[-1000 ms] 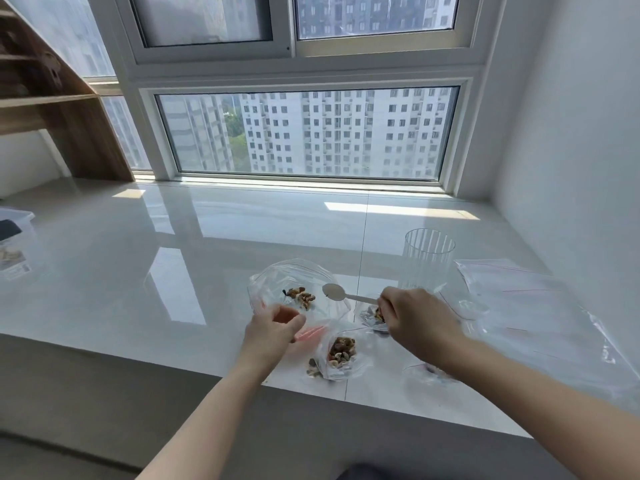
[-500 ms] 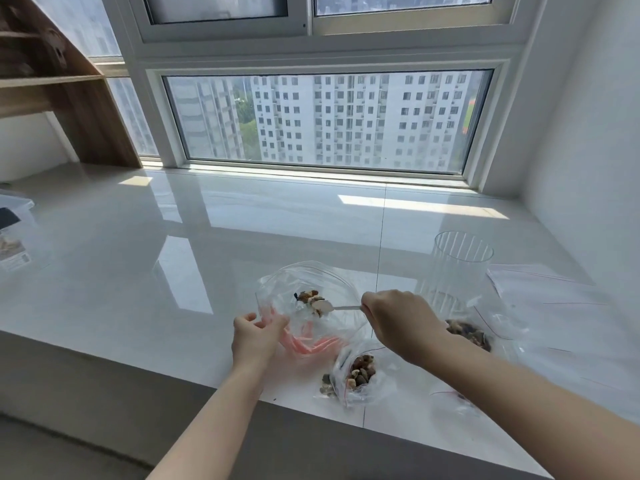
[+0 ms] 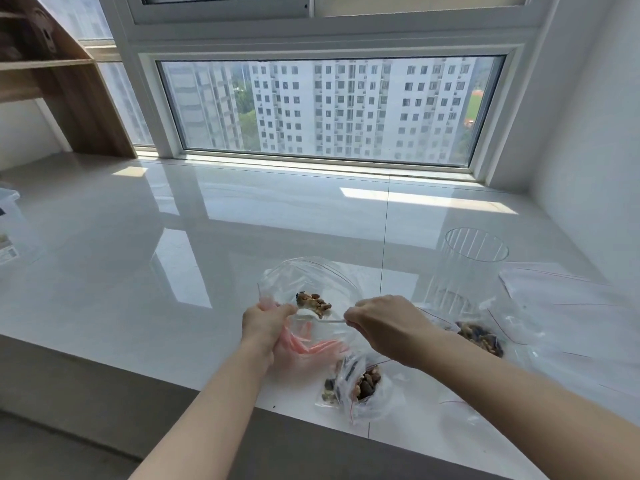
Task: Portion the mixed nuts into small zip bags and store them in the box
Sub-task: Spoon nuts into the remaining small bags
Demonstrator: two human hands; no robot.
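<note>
At the far left edge of the table (image 3: 145,258) stands a clear plastic box (image 3: 8,226), well apart from the work and, as far as its visible part shows, not yet holding any of the small bags, so the storing step looks undone. The left hand (image 3: 268,323) grips the near rim of an open zip bag (image 3: 308,289), its fingers curled round the plastic to hold the mouth wide; a small heap of mixed nuts (image 3: 313,302) lies inside. The right hand (image 3: 384,323) is closed round the handle of a spoon (image 3: 332,319) whose bowl reaches into that bag; whether it is tipping nuts in I cannot tell. Near the table's front edge, just below the hands, lies a portioned bag (image 3: 360,388) holding nuts, so at least one portion seems finished. Right of the right wrist sits another bag of nuts (image 3: 483,337), probably the supply. Behind it stands an empty ribbed clear cup (image 3: 471,268), and further right a flat stack of unused zip bags (image 3: 568,306), which suggests several portions remain.
</note>
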